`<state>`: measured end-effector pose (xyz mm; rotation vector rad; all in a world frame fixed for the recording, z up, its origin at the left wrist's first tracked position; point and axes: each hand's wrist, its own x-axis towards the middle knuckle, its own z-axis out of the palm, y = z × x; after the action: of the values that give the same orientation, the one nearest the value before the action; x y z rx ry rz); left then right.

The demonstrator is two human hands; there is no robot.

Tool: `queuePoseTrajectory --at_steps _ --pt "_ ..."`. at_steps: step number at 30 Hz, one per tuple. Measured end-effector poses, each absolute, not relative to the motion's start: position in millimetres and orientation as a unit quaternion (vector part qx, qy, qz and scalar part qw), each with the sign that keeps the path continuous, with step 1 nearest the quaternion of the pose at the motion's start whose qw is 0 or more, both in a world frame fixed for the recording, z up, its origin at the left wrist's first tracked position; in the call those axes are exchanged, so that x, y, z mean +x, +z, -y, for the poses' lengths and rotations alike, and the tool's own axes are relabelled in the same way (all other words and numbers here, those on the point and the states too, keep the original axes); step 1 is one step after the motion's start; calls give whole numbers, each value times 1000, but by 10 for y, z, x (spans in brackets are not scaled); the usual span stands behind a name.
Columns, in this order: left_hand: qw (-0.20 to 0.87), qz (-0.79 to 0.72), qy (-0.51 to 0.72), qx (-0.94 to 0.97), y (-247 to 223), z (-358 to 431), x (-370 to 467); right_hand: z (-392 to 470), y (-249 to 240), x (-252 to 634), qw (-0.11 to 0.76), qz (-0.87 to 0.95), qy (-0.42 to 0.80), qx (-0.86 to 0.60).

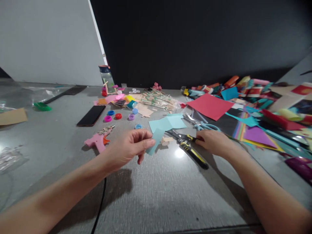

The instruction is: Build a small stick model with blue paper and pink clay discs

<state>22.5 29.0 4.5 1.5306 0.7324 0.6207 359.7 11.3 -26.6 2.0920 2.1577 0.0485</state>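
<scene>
My left hand (133, 145) pinches a strip of light blue paper (157, 139) between thumb and fingers, held above the table. Behind it lies a folded light blue sheet (168, 123). My right hand (213, 142) is low at the table, its fingers curled over the end of one handle of black and yellow pliers (193, 156); the fingertips are partly hidden. Just beyond that hand lie scissors with light blue handles (208, 126), their blades pointing left. A small piece of beige wood or card (166, 140) rests beside the pliers' jaws.
On the left are a pink glue gun (98, 139) with its black cord, a phone (91, 116) and several bottle caps (118, 116). Wrapped sticks (158, 99) and a water bottle (106, 79) stand behind. Red paper (211, 105) and piled craft supplies fill the right.
</scene>
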Motion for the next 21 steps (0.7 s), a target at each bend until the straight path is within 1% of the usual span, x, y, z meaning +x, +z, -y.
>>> queuePoseTrajectory --at_steps 4,8,12,15,18,19,20,21 --pt "619 -328 283 655 46 -287 243 -237 -371 3630 55 -694 44 716" --pt "618 -325 278 660 52 -266 271 -387 -438 3631 14 -661 73 746" --pt "616 -332 291 652 60 -223 297 -377 -390 3565 -74 -663 76 741" --pt "624 -323 286 651 64 -171 322 -202 -269 3391 -156 -691 42 705" --pt "625 -325 259 661 48 -91 354 76 -141 3075 -230 -751 -88 613" --pt "623 -329 247 666 36 -60 365 170 -107 2957 -304 -758 -213 536" --pt "619 -334 234 671 20 -29 378 255 -80 2844 -357 -744 -312 471" --pt "617 -337 219 677 2 0 390 326 -59 2746 -392 -724 -367 433"
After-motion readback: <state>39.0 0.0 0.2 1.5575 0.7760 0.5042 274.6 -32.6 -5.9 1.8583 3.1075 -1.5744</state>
